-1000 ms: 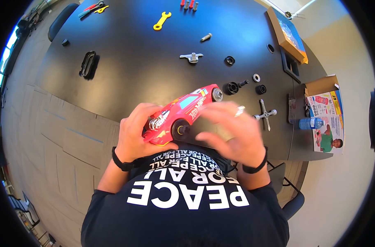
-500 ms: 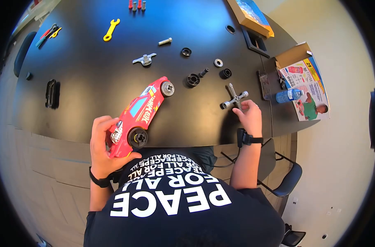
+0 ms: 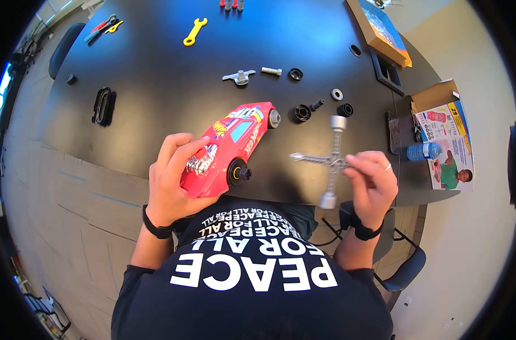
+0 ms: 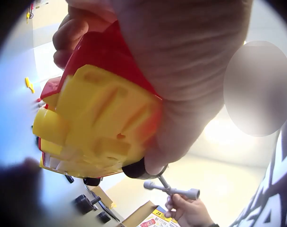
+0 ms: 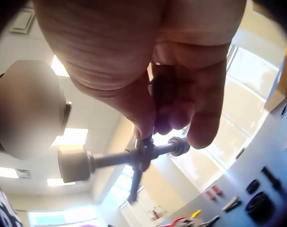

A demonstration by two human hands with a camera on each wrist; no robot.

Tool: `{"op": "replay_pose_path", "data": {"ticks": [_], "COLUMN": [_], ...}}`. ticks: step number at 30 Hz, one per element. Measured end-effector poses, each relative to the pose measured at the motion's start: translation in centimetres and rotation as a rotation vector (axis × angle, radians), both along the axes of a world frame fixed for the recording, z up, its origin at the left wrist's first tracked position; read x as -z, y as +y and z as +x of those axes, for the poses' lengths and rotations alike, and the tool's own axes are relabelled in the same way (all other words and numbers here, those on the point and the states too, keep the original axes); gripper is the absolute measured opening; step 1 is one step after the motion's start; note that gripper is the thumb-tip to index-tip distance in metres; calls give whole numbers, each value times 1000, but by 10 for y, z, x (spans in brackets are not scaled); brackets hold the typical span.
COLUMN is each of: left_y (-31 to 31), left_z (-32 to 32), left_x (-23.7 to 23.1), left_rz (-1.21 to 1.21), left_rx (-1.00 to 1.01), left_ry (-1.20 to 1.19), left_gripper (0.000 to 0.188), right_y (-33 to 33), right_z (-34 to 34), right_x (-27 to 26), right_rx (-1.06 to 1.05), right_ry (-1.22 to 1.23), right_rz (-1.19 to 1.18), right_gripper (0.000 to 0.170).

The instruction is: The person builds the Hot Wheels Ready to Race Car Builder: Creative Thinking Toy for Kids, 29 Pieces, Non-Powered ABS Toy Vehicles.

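My left hand (image 3: 173,181) grips one end of a red toy car (image 3: 229,141), tilted over the table's near edge. A black wheel (image 3: 235,171) with a yellow ring faces right, and a dark stub sticks out of its hub. At the car's far end another wheel (image 3: 274,118) has a grey hub. The left wrist view shows the yellow underside (image 4: 105,118), with the thumb near a black wheel. My right hand (image 3: 374,184) pinches one arm of a grey four-way lug wrench (image 3: 334,161) between thumb and fingers, raised to the right of the car.
Past the car lie a grey winged piece (image 3: 239,77), a grey bolt (image 3: 271,71) and black wheel parts (image 3: 301,113). A yellow wrench (image 3: 195,32) is farther back. At right stand a printed box (image 3: 448,141) and a water bottle (image 3: 423,151). A black frame (image 3: 102,106) lies left.
My right hand left the car's wheel, reached right to the lug wrench on the table and lifted it back toward the car. The left hand keeps its hold on the car.
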State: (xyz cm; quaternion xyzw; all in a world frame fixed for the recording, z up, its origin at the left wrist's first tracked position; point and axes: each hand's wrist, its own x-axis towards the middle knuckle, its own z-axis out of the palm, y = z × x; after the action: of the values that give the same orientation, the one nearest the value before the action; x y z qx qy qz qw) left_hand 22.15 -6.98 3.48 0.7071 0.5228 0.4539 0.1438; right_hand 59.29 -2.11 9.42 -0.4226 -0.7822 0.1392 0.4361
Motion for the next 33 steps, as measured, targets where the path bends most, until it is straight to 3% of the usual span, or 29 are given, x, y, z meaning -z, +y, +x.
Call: {"op": "replay_pose_path", "data": {"ticks": [1,4,8,12,14,17,18,19,21,23,25,29,33], "left_y": [2,3,1,0,-1,-2,-1,0,0,-1,-1,0,-3], "left_z": [2,4,5,6,8,10,10,10,9,8,8,7,7], "left_x": [-2,-7,-12,-13,-12,-10,-10,-10,-9,-8,-9,-6,-6], "left_rz": [51,61,44,47,43,11,29,45,56,67,57,54,40], "left_rx": [-23,-20,-27,-16,-13,-20,-30,-43,-45,-37,-28,-29,-38], "left_ry": [26,60,71,96,105,125,137,149,143,141,134,142,136], "left_gripper": [73,71,73,79,80,84,82,80,80,81,81,82,81], "right_y": [-3,-2,2,2,-4,-9,-16,-18,-19,-16,-18,-11,-13], "right_z": [-9,-31,-41,-44,-42,-39,-52,-52,-50,-50,-48,-36,-37], "right_x": [-7,-15,-13,-22,-31,-16,-25,-19,4,6,1,11,23], "right_rx": [8,-231,-335,-338,-258,-192,-127,-131,-179,-197,-73,-96,-157], "right_ry": [0,8,-36,-90,-300,-351,-166,-169,158,138,69,-133,-5], "right_rz": [2,-7,18,79,-97,-276,-407,-405,-395,-277,-456,-324,-379], "right_gripper": [25,33,34,24,16,18,21,21,23,18,14,25,19]}}
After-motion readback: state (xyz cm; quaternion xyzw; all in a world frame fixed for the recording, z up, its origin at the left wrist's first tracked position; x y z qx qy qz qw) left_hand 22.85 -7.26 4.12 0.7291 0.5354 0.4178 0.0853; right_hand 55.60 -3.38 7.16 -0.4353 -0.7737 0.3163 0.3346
